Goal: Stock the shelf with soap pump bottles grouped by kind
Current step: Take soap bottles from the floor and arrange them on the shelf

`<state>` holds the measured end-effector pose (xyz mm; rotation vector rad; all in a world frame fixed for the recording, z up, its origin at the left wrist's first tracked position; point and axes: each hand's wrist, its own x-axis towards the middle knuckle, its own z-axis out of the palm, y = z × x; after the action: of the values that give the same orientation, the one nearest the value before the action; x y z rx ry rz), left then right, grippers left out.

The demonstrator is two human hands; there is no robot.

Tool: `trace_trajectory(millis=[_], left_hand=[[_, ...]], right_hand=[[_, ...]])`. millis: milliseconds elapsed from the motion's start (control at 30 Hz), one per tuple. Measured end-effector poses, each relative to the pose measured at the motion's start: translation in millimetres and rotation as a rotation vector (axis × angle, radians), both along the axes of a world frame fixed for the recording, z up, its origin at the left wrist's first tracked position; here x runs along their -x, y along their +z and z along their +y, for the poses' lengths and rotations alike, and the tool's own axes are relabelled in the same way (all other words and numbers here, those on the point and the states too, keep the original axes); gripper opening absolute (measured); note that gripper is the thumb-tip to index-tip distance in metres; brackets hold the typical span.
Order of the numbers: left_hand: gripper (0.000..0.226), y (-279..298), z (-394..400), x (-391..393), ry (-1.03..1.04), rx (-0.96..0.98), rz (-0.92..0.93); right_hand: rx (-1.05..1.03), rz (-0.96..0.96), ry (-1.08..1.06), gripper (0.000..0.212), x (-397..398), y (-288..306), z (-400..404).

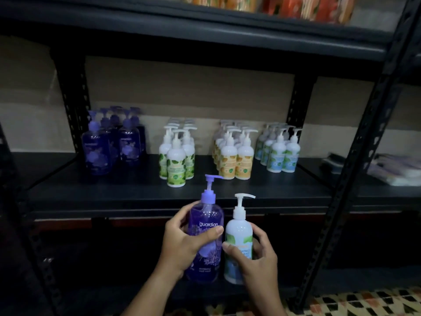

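Note:
My left hand (182, 245) grips a purple pump bottle (206, 215) upright, below and in front of the shelf (227, 195). My right hand (257, 258) holds a white pump bottle with a blue-green label (238, 233) right beside it. On the dark shelf stand four groups: purple bottles (111, 144) at the left, white bottles with green labels (176, 158) in the middle, orange-labelled ones (234, 156) next to them, and blue-labelled ones (279, 153) further right.
Dark metal uprights (355, 169) frame the shelf. An upper shelf (205, 30) carries orange packages (303, 5). Folded packets (391, 167) lie on the neighbouring shelf at the right. A patterned floor (364, 304) shows at the bottom right.

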<state>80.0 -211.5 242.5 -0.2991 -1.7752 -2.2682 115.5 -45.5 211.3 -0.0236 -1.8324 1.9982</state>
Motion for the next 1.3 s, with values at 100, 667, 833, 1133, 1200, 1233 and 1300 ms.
trace_trajectory(millis=[100, 667, 833, 1133, 1200, 1233, 1300], left_hand=[[0.078, 30.4, 16.3, 13.3, 0.003, 0.018, 0.061], [0.059, 87.2, 89.7, 87.8, -0.039, -0.076, 0.253], [0.055, 80.5, 106.5, 104.4, -0.045, -0.107, 0.238], [0.054, 73.2, 121.8, 132.6, -0.072, -0.199, 0.183], [0.057, 72.8, 123.7, 139.6, -0.091, -0.198, 0.184], [0.059, 73.4, 124.5, 142.6, -0.099, -0.191, 0.188], [0.059, 74.6, 125.9, 148.1, -0.107, -0.176, 0.201]], right_hand=[[0.009, 0.056, -0.046, 0.062, 13.7, 19.9, 14.9], [-0.155, 0.146, -0.329, 0.070, 120.0, 80.7, 139.9], [-0.234, 0.109, -0.385, 0.065, 145.9, 80.4, 158.8], [-0.425, -0.010, -0.549, 0.078, 181.0, 79.5, 180.2], [-0.465, -0.032, -0.556, 0.070, 190.0, 81.9, 186.1], [-0.481, -0.048, -0.554, 0.068, 194.3, 83.8, 188.9], [-0.508, -0.078, -0.550, 0.065, 203.9, 86.6, 194.4]])
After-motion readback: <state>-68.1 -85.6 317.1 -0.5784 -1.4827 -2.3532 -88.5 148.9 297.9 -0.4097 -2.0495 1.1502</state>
